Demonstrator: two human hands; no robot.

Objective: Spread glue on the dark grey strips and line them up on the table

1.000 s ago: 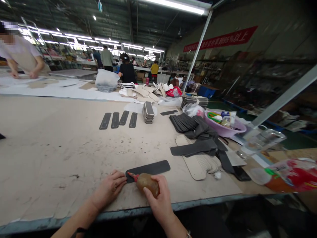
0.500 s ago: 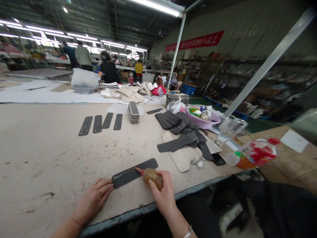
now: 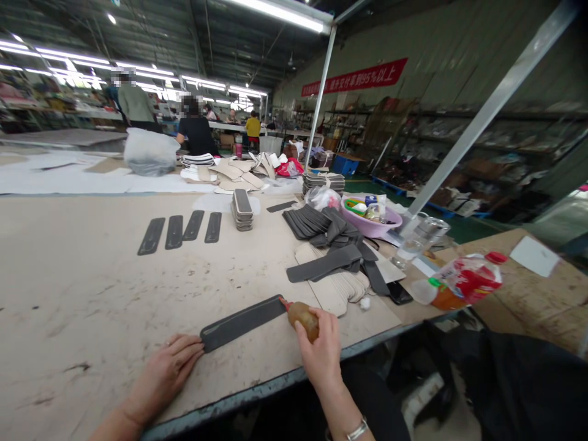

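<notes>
A long dark strip (image 3: pixel 243 323) with rounded ends lies aslant on the paper-covered table, a thin glossy line running along its far edge. My left hand (image 3: pixel 172 364) has its fingers together, gripping the strip's left end at the tabletop. In my right hand (image 3: pixel 321 349) is an amber squeeze bottle (image 3: pixel 304 320), fingers wrapped round its body. The bottle's red nozzle points left and meets the strip's far right corner. Beyond the strip lie several shorter dark pieces (image 3: pixel 174 233) with glossy outlines, beside a small stack of pieces (image 3: pixel 242 209).
To the right are a heap of dark strips (image 3: pixel 316 223), fanned beige pieces (image 3: pixel 337 291), a purple basin (image 3: pixel 372 226), a clear jar (image 3: pixel 413 242), a phone (image 3: pixel 399 293) and a red-labelled drink bottle (image 3: pixel 475 278). A metal post (image 3: pixel 320 92) rises behind. Co-workers are in the background.
My right hand has moved the squeeze bottle rightward along the strip, from near its middle to its right end. The glossy line is longer. My left hand stays at the left end.
</notes>
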